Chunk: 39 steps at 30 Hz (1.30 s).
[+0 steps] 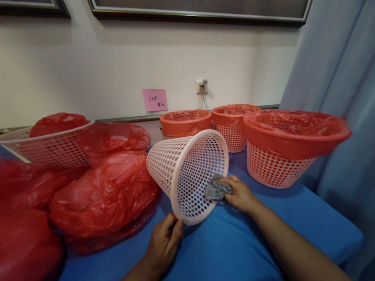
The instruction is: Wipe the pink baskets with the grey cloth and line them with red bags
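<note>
A white perforated plastic wastebasket lies tilted on its side, its round mouth turned toward me and a little to the right. My left hand pinches the lower left of its rim between thumb and fingers. In my right hand is a crumpled grey cloth, held against the rim and inner wall at the basket's right side. Part of the cloth is hidden by my fingers. The basket's bottom faces away and is out of sight.
Red plastic bags pile up at the left, beside a wide white basket. Red-lined baskets stand at the back and right on the blue-covered table. Behind are a wall socket, a pink note and a blue curtain.
</note>
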### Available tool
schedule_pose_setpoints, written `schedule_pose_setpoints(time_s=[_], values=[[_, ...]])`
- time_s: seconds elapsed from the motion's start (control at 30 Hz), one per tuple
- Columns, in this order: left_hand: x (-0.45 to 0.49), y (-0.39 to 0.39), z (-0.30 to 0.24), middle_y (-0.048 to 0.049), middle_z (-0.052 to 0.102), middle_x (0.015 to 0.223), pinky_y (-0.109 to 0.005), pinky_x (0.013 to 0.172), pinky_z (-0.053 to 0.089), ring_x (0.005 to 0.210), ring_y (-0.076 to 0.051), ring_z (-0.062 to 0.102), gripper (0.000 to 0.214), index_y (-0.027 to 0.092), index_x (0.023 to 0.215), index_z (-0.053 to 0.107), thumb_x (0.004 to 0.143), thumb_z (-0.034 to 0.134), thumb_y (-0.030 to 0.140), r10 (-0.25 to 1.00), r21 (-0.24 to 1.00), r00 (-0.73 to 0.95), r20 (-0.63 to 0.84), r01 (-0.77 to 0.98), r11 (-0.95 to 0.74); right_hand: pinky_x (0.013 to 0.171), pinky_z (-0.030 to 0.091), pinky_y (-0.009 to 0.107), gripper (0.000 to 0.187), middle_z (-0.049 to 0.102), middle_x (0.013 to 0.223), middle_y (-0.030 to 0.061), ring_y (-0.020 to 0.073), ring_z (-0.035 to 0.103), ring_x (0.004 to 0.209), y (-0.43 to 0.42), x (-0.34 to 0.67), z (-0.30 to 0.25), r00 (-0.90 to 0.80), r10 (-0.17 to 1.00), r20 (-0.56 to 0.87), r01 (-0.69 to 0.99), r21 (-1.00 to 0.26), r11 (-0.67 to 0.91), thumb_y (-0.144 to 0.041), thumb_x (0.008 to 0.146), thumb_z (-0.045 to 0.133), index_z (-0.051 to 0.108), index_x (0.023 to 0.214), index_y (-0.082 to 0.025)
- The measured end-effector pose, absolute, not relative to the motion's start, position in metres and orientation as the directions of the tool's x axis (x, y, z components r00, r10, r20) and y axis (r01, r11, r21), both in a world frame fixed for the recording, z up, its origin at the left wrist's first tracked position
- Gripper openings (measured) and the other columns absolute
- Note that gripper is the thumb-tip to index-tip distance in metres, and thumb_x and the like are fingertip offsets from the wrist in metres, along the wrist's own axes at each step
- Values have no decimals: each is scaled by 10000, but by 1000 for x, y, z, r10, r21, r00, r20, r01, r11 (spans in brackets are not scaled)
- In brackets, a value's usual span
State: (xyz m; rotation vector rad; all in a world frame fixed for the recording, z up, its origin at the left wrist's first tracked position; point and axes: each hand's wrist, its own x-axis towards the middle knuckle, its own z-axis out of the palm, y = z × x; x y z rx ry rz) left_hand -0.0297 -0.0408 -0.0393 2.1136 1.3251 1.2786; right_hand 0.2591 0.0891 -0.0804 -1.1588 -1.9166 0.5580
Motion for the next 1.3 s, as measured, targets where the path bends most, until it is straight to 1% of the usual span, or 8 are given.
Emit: schedule_pose_setpoints(time_s=[0.2, 0.3, 0.4, 0.5, 0.77, 1.0, 1.17, 1.3], values=[[-21, -35, -38, -21, 752, 759, -219, 661, 572, 668, -162, 727, 230, 192, 935, 719, 1007, 522, 287, 857, 616, 371, 357, 596, -514, 876, 566, 316, 588, 668, 1046, 17, 175, 671, 936, 69, 244, -71, -515, 788, 339, 412, -708, 574, -67, 674, 621, 707, 1215, -279], [-21, -34, -37, -26, 763, 771, -236, 691, 589, 692, -175, 739, 244, 203, 948, 738, 1010, 519, 292, 848, 612, 417, 328, 589, -527, 938, 563, 335, 598, 669, 1111, 20, 184, 673, 1003, 77, 248, -75, -371, 835, 406, 453, -706, 544, -81, 695, 620, 684, 1254, -284], [-24, -36, -37, -13, 702, 658, -218, 568, 539, 561, -154, 674, 270, 182, 884, 706, 1016, 508, 310, 830, 581, 347, 436, 595, -555, 1034, 530, 394, 602, 624, 1206, 49, 221, 642, 1127, 91, 259, -81, -92, 872, 480, 552, -705, 446, -104, 739, 588, 653, 1311, -279], [-27, -39, -36, -11, 680, 660, -210, 540, 503, 541, -139, 641, 276, 172, 859, 673, 1020, 505, 321, 806, 571, 267, 528, 591, -570, 1037, 522, 444, 592, 581, 1228, 82, 253, 623, 1143, 97, 265, -83, -15, 880, 475, 590, -706, 391, -112, 761, 567, 644, 1330, -254], [-27, -39, -37, 1, 644, 651, -203, 551, 491, 536, -120, 594, 323, 173, 836, 648, 1036, 467, 351, 814, 599, 211, 542, 583, -549, 890, 556, 312, 582, 627, 1062, 17, 171, 656, 965, 67, 244, -72, -514, 785, 346, 439, -680, 587, -52, 714, 617, 697, 1231, -307], [-30, -42, -32, 15, 591, 615, -208, 542, 471, 536, -122, 581, 324, 181, 766, 598, 1026, 488, 339, 812, 586, 185, 553, 607, -537, 1075, 494, 471, 634, 528, 1291, 69, 258, 568, 1216, 96, 266, -78, 1, 867, 499, 616, -683, 393, -80, 756, 566, 616, 1349, -301], [-28, -41, -32, 22, 586, 585, -198, 506, 457, 497, -116, 559, 329, 175, 760, 621, 1021, 496, 331, 809, 601, 157, 566, 593, -536, 965, 546, 347, 575, 628, 1116, 23, 194, 649, 1036, 83, 257, -74, -278, 866, 415, 567, -656, 497, -51, 714, 607, 694, 1221, -308], [-24, -38, -34, -15, 684, 621, -200, 541, 503, 532, -137, 644, 300, 167, 817, 719, 1005, 534, 311, 817, 573, 290, 499, 597, -562, 893, 551, 315, 604, 618, 1092, 27, 179, 651, 983, 67, 247, -65, -515, 803, 300, 488, -668, 562, -20, 690, 594, 696, 1215, -300]])
